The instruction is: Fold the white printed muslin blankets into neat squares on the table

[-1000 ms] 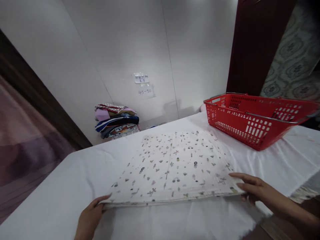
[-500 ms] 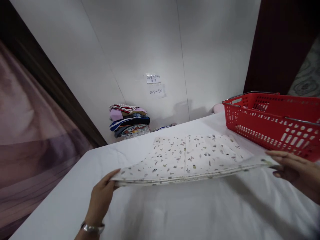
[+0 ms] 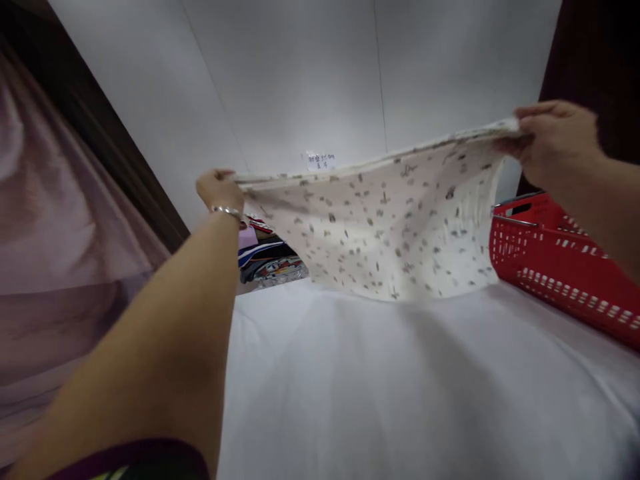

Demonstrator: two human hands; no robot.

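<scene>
A white printed cloth (image 3: 380, 227), patterned with small plants and other little motifs, hangs stretched between my two hands. Its upper edge shows several layers, so it is folded. My left hand (image 3: 220, 190), with a silver bracelet at the wrist, is closed on the upper left corner. Higher up, my right hand (image 3: 550, 137) pinches the upper right corner. The cloth's lower edge hangs at the far side of the white-covered table (image 3: 350, 387); whether it touches the surface I cannot tell.
A red plastic basket (image 3: 565, 267) with metal handles stands on the right of the table. Behind the cloth's left side is a stack of folded fabrics (image 3: 270, 257). A handwritten label (image 3: 321, 161) is on the white wall. A pinkish curtain (image 3: 60, 267) hangs at left.
Both hands have lifted the cloth's near edge up and away from me. The cloth, which lay partly on the table, now hangs upright and covers the lower wall label.
</scene>
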